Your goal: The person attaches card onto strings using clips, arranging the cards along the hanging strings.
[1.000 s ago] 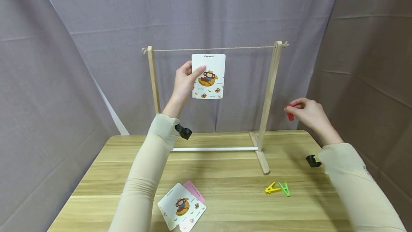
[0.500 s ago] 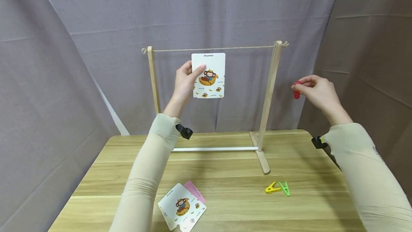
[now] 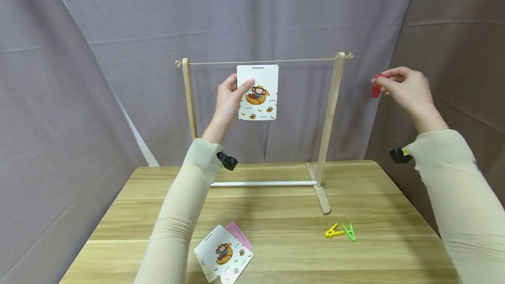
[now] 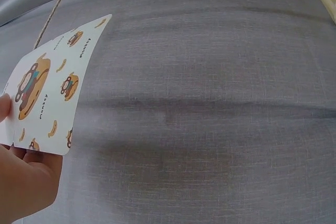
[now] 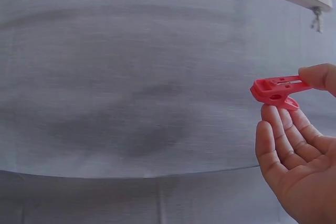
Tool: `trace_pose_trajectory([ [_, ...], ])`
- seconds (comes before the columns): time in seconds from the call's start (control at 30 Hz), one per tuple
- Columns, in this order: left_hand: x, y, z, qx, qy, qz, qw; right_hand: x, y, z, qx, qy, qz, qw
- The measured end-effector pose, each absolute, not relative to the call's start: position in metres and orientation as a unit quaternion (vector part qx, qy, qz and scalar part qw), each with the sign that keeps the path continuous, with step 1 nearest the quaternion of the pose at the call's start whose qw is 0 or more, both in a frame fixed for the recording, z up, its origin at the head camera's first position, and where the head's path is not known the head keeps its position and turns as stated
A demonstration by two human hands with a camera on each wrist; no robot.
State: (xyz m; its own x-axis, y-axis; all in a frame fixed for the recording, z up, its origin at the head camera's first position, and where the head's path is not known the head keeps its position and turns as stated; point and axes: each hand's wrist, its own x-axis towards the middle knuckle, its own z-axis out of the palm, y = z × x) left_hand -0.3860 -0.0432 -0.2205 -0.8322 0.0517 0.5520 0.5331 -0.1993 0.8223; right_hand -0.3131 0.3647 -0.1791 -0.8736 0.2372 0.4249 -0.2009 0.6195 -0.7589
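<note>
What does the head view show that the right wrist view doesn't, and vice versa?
Only the head view: the left hand holding a monkey card, plus loose cards, yellow clip and green clip on the table.
Only the right wrist view: the right hand from its palm side.
Both: that hand pinching the red clip, a wooden post and grey curtain.

The rack (image 3: 328,122) looks like smooth wood to me, its rope (image 3: 292,60) rough; matt cloth curtain (image 3: 244,16) behind, paper card (image 3: 262,95) before it, plastic clip (image 5: 265,88) to its right.
</note>
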Motion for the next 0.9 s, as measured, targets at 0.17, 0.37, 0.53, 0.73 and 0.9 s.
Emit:
trace_pose_trajectory([
  [0.17,-0.387,-0.043,-0.220,-0.233,-0.602,-0.747,0.159,-0.311,0.362,-0.159,0.005,-0.825,0.503,0.259],
  [0.37,-0.388,-0.043,-0.218,-0.230,-0.593,-0.757,0.150,-0.310,0.357,-0.142,0.019,-0.777,0.566,0.274],
  [0.53,-0.389,-0.043,-0.216,-0.233,-0.597,-0.754,0.142,-0.311,0.349,-0.127,0.038,-0.745,0.604,0.282],
  [0.73,-0.387,-0.045,-0.217,-0.228,-0.603,-0.752,0.138,-0.313,0.334,-0.108,0.074,-0.695,0.657,0.282],
  [0.9,-0.386,-0.047,-0.213,-0.232,-0.607,-0.747,0.143,-0.316,0.322,-0.092,0.112,-0.639,0.696,0.309],
])
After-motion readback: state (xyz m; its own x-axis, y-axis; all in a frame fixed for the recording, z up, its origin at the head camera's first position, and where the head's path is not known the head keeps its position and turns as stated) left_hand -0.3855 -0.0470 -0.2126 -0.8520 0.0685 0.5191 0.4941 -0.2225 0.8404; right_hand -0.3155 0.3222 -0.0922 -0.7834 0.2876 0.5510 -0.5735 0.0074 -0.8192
